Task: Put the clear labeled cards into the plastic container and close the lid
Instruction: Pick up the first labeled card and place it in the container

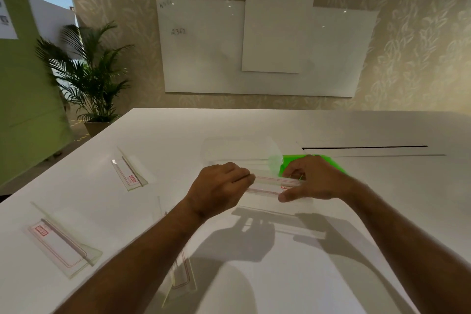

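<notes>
Both hands hold one clear labeled card (267,185) with red outlines above the white table. My left hand (221,186) pinches its left end and my right hand (309,181) grips its right end. Just beyond it lies the clear plastic container (237,151), with a green lid (328,162) partly hidden behind my right hand. Three more clear labeled cards rest on the table: one at the far left (130,173), one at the near left (63,245), and one under my left forearm (182,278).
The white table (356,211) has a dark cable slot (364,147) at the back right. A potted palm (94,79) stands off the table's left corner. A whiteboard (267,46) hangs on the wall behind.
</notes>
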Action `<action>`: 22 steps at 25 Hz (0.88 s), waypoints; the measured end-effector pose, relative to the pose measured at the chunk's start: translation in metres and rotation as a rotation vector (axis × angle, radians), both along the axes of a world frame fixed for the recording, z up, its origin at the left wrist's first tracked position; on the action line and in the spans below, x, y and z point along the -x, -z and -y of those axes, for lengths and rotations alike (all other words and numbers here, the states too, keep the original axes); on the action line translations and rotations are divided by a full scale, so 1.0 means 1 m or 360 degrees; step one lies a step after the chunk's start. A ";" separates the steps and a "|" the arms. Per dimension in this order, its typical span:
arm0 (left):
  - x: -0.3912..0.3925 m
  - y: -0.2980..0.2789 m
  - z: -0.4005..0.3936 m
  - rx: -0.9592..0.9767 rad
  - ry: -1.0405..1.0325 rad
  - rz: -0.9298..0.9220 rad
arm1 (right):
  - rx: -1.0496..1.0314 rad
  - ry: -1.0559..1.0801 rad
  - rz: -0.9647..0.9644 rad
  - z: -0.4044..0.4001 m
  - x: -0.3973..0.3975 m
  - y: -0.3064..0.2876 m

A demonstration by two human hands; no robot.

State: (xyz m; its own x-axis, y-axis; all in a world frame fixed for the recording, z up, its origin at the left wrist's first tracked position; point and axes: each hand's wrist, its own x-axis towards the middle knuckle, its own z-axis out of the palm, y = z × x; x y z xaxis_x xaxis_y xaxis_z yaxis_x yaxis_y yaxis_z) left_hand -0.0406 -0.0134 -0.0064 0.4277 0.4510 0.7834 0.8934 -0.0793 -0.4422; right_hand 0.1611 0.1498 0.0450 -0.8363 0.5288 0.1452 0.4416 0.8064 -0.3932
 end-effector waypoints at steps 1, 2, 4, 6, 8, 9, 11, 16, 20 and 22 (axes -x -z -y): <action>0.002 0.000 -0.001 0.0004 -0.0020 0.0028 | -0.0031 0.0045 -0.0057 0.003 0.002 -0.004; 0.003 0.002 -0.002 0.0028 -0.0072 0.0050 | -0.0041 0.0074 -0.0110 0.006 0.005 -0.007; 0.003 0.004 -0.005 0.0081 -0.0230 0.0058 | -0.0065 0.0090 -0.0177 0.013 0.011 -0.013; 0.001 0.004 -0.008 0.0066 -0.0366 0.0066 | -0.0100 0.0108 -0.0196 0.021 0.017 -0.020; -0.002 0.003 -0.012 -0.0024 -0.0429 0.0106 | -0.0086 0.0128 -0.0213 0.027 0.022 -0.025; -0.004 0.001 -0.013 -0.0077 -0.0432 0.0129 | -0.0081 0.0136 -0.0219 0.029 0.023 -0.027; -0.004 -0.002 -0.013 -0.0152 -0.0407 0.0154 | -0.0074 0.0137 -0.0223 0.034 0.025 -0.030; -0.003 -0.006 -0.007 -0.0164 -0.0198 0.0461 | 0.0442 -0.0006 -0.0588 0.037 0.022 -0.040; -0.020 -0.014 -0.003 -0.0128 0.0467 0.1466 | 0.0634 -0.0311 -0.0911 0.032 0.019 -0.045; -0.029 -0.019 -0.001 0.0003 0.0831 0.1913 | 0.0206 -0.0449 -0.0602 0.031 0.018 -0.043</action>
State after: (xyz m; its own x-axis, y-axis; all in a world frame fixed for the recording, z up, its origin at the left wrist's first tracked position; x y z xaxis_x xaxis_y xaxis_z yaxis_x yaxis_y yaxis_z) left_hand -0.0118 -0.0127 0.0126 -0.4099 0.4470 0.7951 0.5913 -0.5335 0.6048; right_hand 0.1432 0.1184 0.0876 -0.8508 0.3226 0.4148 0.0194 0.8080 -0.5888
